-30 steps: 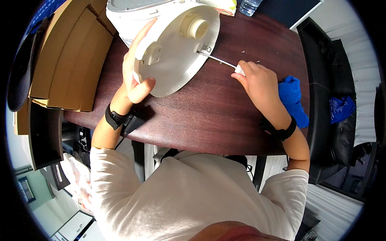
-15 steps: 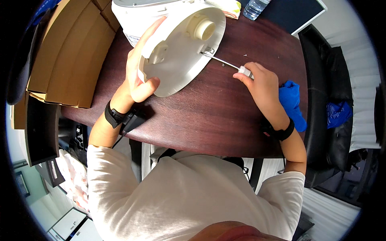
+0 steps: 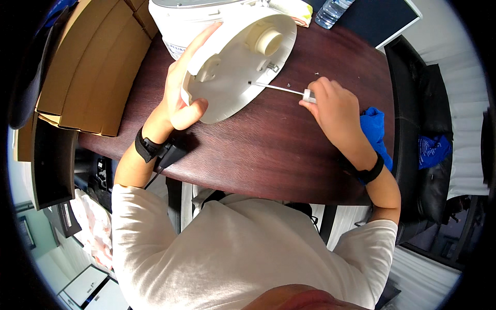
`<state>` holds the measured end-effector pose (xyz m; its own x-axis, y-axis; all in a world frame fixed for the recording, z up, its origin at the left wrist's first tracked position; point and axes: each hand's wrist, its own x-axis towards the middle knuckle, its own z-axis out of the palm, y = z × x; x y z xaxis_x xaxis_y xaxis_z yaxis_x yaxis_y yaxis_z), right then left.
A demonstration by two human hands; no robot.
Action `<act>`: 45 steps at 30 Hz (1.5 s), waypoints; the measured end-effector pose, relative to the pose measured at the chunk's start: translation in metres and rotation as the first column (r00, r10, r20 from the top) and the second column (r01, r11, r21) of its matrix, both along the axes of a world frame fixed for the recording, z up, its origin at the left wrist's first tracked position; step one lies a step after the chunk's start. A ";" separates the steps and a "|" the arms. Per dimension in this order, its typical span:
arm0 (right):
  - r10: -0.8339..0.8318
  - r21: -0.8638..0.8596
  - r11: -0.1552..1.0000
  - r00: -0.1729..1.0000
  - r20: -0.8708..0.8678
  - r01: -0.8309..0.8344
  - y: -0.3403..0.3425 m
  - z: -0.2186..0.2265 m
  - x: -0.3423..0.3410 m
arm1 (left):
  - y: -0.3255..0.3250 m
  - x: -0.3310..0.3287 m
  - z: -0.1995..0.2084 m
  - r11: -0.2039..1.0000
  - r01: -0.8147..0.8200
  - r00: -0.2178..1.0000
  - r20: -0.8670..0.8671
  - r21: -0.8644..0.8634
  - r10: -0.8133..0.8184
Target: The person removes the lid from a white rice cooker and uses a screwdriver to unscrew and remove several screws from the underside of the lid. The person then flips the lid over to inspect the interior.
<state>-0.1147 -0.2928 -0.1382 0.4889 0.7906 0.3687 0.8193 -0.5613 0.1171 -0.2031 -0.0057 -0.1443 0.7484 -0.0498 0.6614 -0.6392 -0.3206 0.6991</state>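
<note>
My left hand [image 3: 178,103] grips the near-left rim of a white oval plastic cover [image 3: 227,85], thumb on the inner side. The cover is tilted up, its hollow inside turned toward my right. Inside it are a round cream-coloured socket [image 3: 269,44] and a small metal bracket [image 3: 273,67]. My right hand [image 3: 336,106] is closed round the pale handle of a screwdriver [image 3: 281,89]. Its thin shaft points left across the cover's inside, with a small dark bit at the tip that I cannot make out. The tip is apart from the bracket.
A white appliance [image 3: 199,23] stands behind the cover. Tiny metal pieces, perhaps screws [image 3: 289,84], lie on the dark wooden table [image 3: 258,155]. A blue cloth [image 3: 374,129] is at the right, a water bottle [image 3: 331,13] at the back, cardboard boxes [image 3: 93,67] at the left.
The screwdriver's tip has left the metal bracket and moved left and toward me over the cover's inside. The cover has shifted slightly to the right in my left hand.
</note>
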 end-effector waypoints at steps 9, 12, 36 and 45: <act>0.091 0.016 0.877 -0.133 -0.987 0.480 -0.030 -0.019 -0.009 | 0.001 0.001 0.000 1.000 0.000 1.000 -0.012 -0.029 0.000; 0.230 0.078 0.877 -0.274 -0.934 0.473 -0.021 -0.026 -0.013 | 0.003 0.001 -0.002 1.000 -0.007 1.000 0.003 -0.004 0.007; 0.301 0.053 0.861 -0.423 -0.854 0.506 -0.005 -0.031 -0.014 | 0.005 0.002 -0.004 0.998 -0.025 0.999 0.023 0.051 0.024; 0.339 0.055 0.853 -0.470 -0.815 0.519 -0.006 -0.031 -0.014 | 0.003 -0.003 -0.002 0.999 -0.047 0.998 -0.041 0.022 0.048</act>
